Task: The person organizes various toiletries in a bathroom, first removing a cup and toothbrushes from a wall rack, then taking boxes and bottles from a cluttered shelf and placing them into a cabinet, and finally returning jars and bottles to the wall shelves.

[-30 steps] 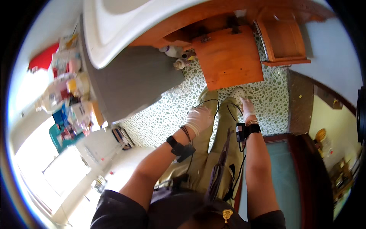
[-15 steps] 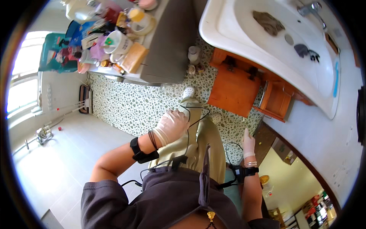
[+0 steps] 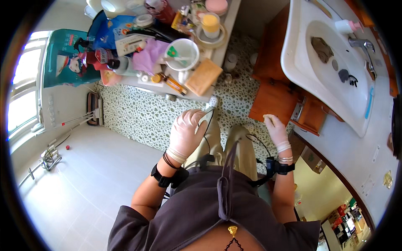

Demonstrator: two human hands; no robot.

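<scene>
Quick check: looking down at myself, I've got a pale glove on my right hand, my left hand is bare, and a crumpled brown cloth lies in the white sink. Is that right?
Not quite: the left hand is gloved too, as the head view shows. The right hand is gloved, and the crumpled brown cloth lies in the white sink.

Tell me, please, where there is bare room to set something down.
Left of the left hand, the patterned floor between the tabletop and pale tiles is bare. So is the sink's left rim. The tabletop around the white cup is crowded.
</scene>
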